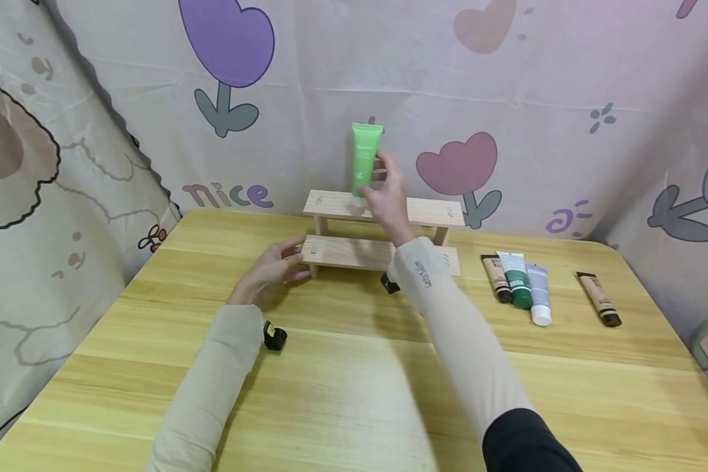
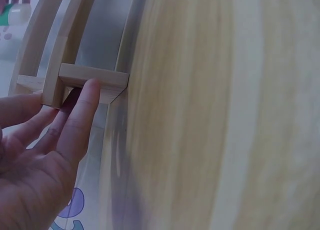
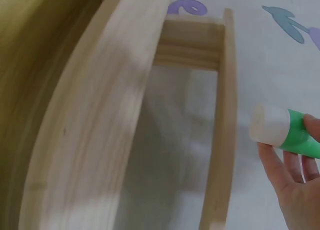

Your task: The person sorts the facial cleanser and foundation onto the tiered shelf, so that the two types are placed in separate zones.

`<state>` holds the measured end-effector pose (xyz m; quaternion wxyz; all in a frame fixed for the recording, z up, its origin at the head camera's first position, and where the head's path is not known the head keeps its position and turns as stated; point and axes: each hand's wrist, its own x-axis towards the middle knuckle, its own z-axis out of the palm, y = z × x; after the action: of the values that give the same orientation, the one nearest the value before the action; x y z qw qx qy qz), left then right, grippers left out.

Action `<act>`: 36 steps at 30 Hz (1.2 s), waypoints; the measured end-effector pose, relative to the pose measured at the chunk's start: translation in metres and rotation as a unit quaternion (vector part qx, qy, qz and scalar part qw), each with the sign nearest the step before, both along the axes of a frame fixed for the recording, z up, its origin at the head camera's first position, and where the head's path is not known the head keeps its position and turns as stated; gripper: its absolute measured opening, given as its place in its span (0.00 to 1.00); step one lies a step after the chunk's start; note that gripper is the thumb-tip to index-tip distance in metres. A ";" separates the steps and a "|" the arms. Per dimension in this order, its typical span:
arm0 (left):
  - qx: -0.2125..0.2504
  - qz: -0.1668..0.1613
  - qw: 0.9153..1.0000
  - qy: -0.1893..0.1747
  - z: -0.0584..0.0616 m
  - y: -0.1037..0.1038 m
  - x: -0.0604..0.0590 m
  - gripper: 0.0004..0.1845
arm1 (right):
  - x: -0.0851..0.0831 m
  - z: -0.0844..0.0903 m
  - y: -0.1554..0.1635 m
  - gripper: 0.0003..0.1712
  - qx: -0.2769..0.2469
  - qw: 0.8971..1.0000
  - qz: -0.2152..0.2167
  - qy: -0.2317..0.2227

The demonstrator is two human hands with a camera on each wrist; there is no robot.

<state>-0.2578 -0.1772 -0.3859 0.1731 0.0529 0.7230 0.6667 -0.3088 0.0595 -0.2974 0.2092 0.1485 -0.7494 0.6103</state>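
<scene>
A two-tier wooden display stand (image 1: 354, 252) stands at the back of the table. My left hand (image 1: 269, 269) grips the left end of its lower board, thumb and fingers around the end in the left wrist view. My right hand (image 1: 387, 196) holds a light green squeeze tube (image 1: 366, 151) upright, white cap (image 3: 269, 125) downward, over the upper board (image 1: 431, 210). In the right wrist view a gap shows between the cap and that board. Both boards bear no tubes.
Right of the stand, a beige tube (image 1: 495, 276), a green-and-white tube (image 1: 514, 278) and a lavender tube (image 1: 539, 292) lie close together. Another beige tube (image 1: 598, 298) lies apart, farther right. A patterned curtain (image 1: 342, 65) hangs behind the wooden table (image 1: 330, 393).
</scene>
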 end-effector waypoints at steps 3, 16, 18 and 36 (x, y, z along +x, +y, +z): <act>0.003 -0.005 1.000 0.001 0.001 0.001 0.000 0.33 | -0.002 -0.004 -0.007 0.37 0.007 1.000 -0.001 0.023; 0.007 -0.006 1.000 -0.001 0.000 0.004 0.002 0.32 | -0.006 -0.018 -0.019 0.33 0.048 0.998 -0.015 0.039; 0.008 -0.005 1.000 0.000 0.000 0.004 0.002 0.31 | -0.006 -0.018 -0.018 0.32 0.050 0.998 -0.004 0.031; 0.005 0.002 1.000 -0.007 0.001 0.000 0.000 0.33 | -0.001 0.017 0.063 0.34 0.045 0.988 0.022 -0.144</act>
<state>-0.2574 -0.1774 -0.3844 0.1766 0.0472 0.7184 0.6712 -0.3093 0.1228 -0.2809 0.0789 0.0848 -0.7951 0.5953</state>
